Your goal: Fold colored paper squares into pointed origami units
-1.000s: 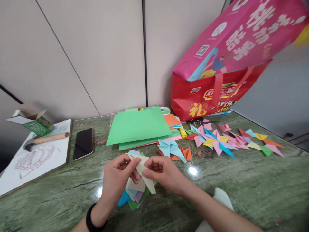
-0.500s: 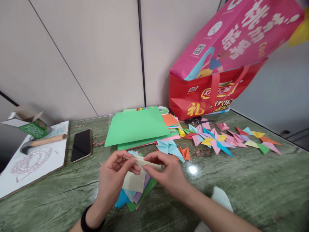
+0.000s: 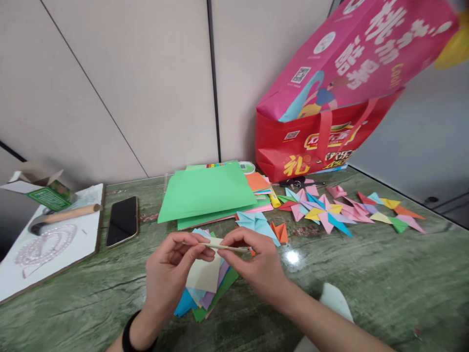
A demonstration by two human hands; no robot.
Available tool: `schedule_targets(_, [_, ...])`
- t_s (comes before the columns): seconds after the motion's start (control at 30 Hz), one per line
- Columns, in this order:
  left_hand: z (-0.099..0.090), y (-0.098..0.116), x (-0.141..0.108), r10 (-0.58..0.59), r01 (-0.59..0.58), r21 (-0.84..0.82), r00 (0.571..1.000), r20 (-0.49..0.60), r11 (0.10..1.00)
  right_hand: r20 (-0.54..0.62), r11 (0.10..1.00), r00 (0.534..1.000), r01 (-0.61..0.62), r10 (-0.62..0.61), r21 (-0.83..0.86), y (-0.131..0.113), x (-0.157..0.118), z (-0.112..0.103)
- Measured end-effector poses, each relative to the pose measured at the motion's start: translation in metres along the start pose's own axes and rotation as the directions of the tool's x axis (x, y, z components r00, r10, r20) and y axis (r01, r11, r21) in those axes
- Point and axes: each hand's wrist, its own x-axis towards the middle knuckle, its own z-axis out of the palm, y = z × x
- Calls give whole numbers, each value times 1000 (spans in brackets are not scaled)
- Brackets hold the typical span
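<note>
Between my two hands a folded cream paper point(image 3: 216, 246) is held nearly edge-on, so that only a thin strip of it shows. My left hand point(image 3: 179, 261) pinches its left end between thumb and fingers. At the right end my right hand point(image 3: 256, 256) grips it the same way, thumb below and fingers above. Under the hands lies a fanned stack of coloured paper squares point(image 3: 203, 277), cream on top, with purple, green and blue edges sticking out. Just behind are a light blue folded paper point(image 3: 254, 225) and a small orange folded paper point(image 3: 280, 232).
Behind lie large green sheets point(image 3: 208, 193) and a yellow glue stick point(image 3: 274, 199). Several folded paper stars point(image 3: 326, 211) spread to the right, near black scissors point(image 3: 296, 183). A red bag point(image 3: 286, 151) leans at the back. Left are a phone point(image 3: 123, 221), a hammer point(image 3: 69, 216) and a white board point(image 3: 86, 234).
The cream paper has tilted from showing a broad face to nearly edge-on. Both hands keep hold of it, and my left hand has shifted slightly left.
</note>
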Motion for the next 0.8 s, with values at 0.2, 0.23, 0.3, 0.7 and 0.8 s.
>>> schedule_targets(0.2, [-1, 1, -1, 7, -7, 29, 1000, -5, 1000, 4, 1000, 1000, -5, 5, -2, -1, -1, 0])
schedule_targets(0.23, [-1, 1, -1, 10, -10, 51, 1000, -2, 999, 12, 1000, 1000, -10, 10, -11, -1, -1, -1])
schedule_targets(0.3, [-1, 1, 0, 8, -8, 99, 1000, 5, 995, 32, 999, 999, -34, 35, -24, 0, -1, -1])
schedule_targets(0.7, [-2, 0, -1, -105, 105, 56, 994, -2, 993, -11, 996, 996, -87, 87, -2, 4, -1, -2])
schedule_targets(0.8, [-2, -1, -1, -91, 91, 48, 996, -3, 995, -22, 997, 997, -78, 77, -30, 3, -1, -2])
